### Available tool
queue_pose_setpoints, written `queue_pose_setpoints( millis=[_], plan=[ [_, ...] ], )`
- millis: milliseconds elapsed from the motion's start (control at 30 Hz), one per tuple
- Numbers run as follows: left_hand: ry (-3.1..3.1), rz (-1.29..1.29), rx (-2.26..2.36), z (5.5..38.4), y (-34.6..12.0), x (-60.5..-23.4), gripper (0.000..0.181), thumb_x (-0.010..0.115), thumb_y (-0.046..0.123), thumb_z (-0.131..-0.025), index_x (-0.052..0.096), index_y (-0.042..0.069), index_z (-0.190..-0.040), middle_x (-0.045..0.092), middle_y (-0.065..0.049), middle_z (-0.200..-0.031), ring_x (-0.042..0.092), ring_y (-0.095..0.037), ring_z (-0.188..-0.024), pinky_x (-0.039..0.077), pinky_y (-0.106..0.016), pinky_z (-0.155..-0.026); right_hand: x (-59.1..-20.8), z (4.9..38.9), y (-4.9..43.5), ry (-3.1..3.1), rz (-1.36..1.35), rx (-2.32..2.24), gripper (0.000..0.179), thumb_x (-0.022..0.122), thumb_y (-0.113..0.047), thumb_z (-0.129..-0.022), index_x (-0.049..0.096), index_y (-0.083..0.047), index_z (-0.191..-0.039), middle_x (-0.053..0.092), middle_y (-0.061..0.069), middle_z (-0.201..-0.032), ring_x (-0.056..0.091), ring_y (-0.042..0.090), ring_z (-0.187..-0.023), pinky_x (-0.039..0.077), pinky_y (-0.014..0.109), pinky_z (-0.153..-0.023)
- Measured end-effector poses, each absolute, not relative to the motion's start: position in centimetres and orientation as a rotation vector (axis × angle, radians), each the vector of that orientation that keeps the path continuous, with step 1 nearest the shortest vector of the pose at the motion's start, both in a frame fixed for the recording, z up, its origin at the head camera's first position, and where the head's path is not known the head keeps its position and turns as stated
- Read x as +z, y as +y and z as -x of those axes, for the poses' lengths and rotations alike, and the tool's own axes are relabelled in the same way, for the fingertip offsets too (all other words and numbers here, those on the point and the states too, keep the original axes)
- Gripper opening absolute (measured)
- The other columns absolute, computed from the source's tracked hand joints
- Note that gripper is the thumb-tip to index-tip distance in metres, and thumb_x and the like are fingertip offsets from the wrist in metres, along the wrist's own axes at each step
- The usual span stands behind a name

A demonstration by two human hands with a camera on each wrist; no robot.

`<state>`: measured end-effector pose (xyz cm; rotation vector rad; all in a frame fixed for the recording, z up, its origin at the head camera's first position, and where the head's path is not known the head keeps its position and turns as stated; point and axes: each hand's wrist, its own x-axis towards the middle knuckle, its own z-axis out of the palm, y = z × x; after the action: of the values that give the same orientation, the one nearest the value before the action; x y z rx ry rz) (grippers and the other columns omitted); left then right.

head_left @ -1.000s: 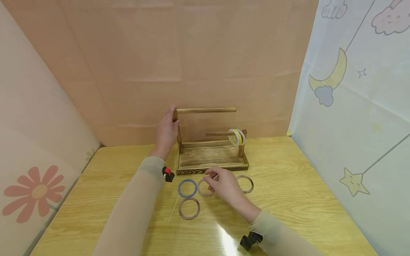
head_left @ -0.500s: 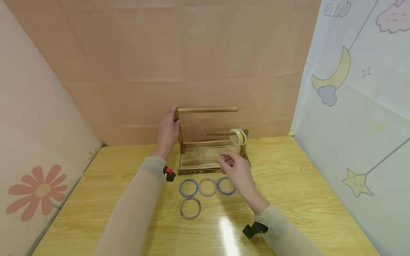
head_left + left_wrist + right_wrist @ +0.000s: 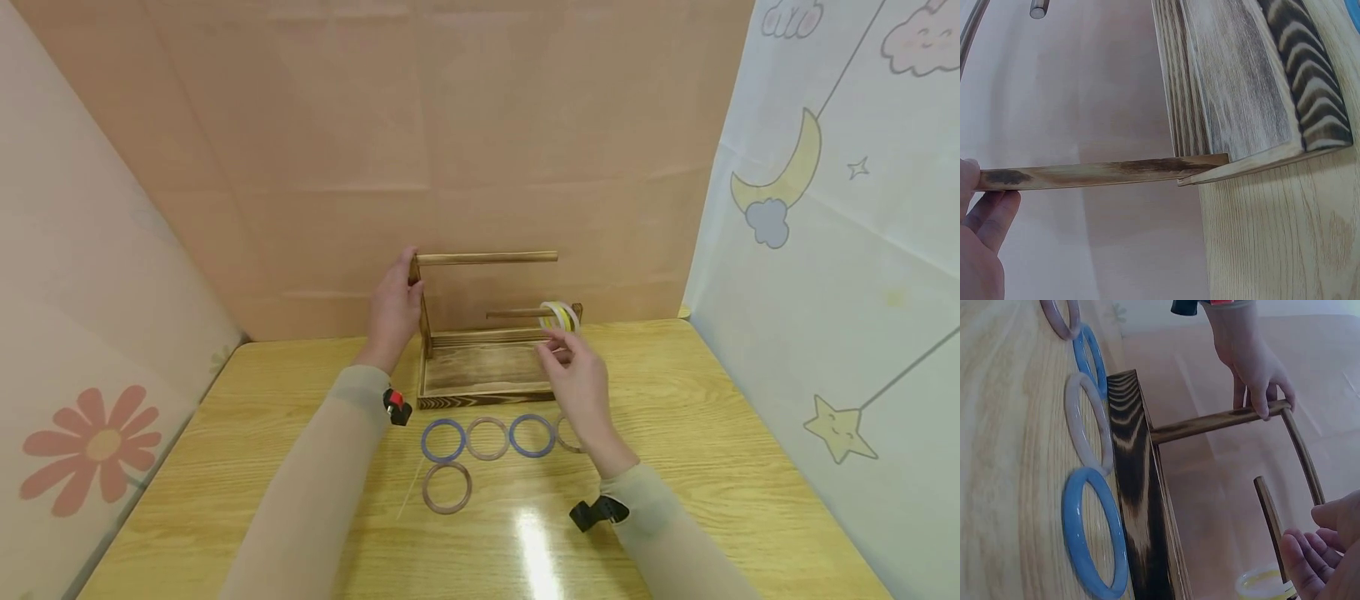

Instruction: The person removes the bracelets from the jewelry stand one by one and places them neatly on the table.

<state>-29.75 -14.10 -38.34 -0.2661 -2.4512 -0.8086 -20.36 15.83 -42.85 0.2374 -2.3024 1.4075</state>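
Observation:
My left hand [image 3: 393, 312] grips the top of the tall left post [image 3: 1085, 174] of a wooden rack [image 3: 487, 367], thumb and fingers on either side. My right hand [image 3: 581, 379] is raised over the rack's right end, fingers loosely bent, with nothing visible between thumb and fingertips. Just beyond it, white and yellow bangles [image 3: 548, 310] hang on the lower bar [image 3: 513, 314], partly hidden by the hand in the head view. In front of the rack lie a left blue bangle [image 3: 426, 454], a pinkish one [image 3: 487, 459] and another blue one [image 3: 1072, 522].
Another pinkish bangle [image 3: 447, 511] lies nearer the front, and a brownish one [image 3: 559, 437] is partly behind the right wrist. A thin pale strip [image 3: 408, 492] lies at left. The upper bar [image 3: 487, 258] reaches right with a free end. A cloth wall [image 3: 300, 167] stands behind the table.
My right hand has moved up and to the right, from above the bangles on the table to near those on the lower bar. The left hand stays on the post.

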Motion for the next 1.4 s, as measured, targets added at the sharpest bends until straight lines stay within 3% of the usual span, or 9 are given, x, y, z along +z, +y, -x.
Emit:
queue_pose_setpoints(
  millis=[167,333,467,933,1400],
  plan=[
    [-2.447,0.272,-0.805,29.9,-14.1,-38.4,0.063,0.065,0.007,-0.112,0.038,0.014,-0.169,0.061,-0.02,-0.153,0.072,-0.041,-0.115,0.058,-0.056,-0.101,-42.9,21.5,16.3,-2.279,-0.207,1.327,0.031,0.08,-0.012,-0.104,0.075,0.003,-0.131,0.076,0.014,-0.111,0.078,0.029,-0.094,0.061,0.022,-0.074],
    [-2.454,0.268,-0.823,29.9,-14.1,-38.4,0.064,0.064,0.006,-0.112,0.037,0.015,-0.17,0.06,-0.02,-0.154,0.071,-0.041,-0.116,0.058,-0.056,-0.102,-42.8,22.3,16.6,-2.266,-0.199,1.296,0.031,0.079,-0.01,-0.104,0.074,0.005,-0.132,0.075,0.017,-0.115,0.078,0.033,-0.1,0.066,0.038,-0.083],
    [-2.455,0.269,-0.827,29.9,-14.1,-38.4,0.065,0.064,0.005,-0.112,0.037,0.014,-0.17,0.06,-0.021,-0.154,0.071,-0.041,-0.116,0.058,-0.057,-0.101,-42.7,22.7,16.8,-2.274,-0.195,1.294,0.033,0.079,-0.009,-0.105,0.073,0.005,-0.134,0.074,0.018,-0.119,0.077,0.035,-0.105,0.066,0.045,-0.089],
    [-2.447,0.279,-0.838,29.8,-14.0,-38.3,0.064,0.065,0.003,-0.111,0.039,0.014,-0.168,0.063,-0.023,-0.145,0.071,-0.043,-0.115,0.059,-0.057,-0.1,-42.9,24.2,17.5,-2.271,-0.176,1.205,0.033,0.079,-0.011,-0.105,0.074,0.003,-0.135,0.076,0.018,-0.117,0.078,0.034,-0.101,0.066,0.049,-0.084],
    [-2.455,0.275,-0.815,29.6,-14.0,-38.3,0.063,0.065,0.005,-0.112,0.038,0.015,-0.168,0.062,-0.023,-0.149,0.071,-0.042,-0.115,0.057,-0.058,-0.102,-43.1,24.3,17.9,-2.282,-0.161,1.166,0.035,0.08,-0.013,-0.105,0.075,0.002,-0.135,0.075,0.018,-0.12,0.078,0.033,-0.1,0.065,0.052,-0.079]
  ],
)
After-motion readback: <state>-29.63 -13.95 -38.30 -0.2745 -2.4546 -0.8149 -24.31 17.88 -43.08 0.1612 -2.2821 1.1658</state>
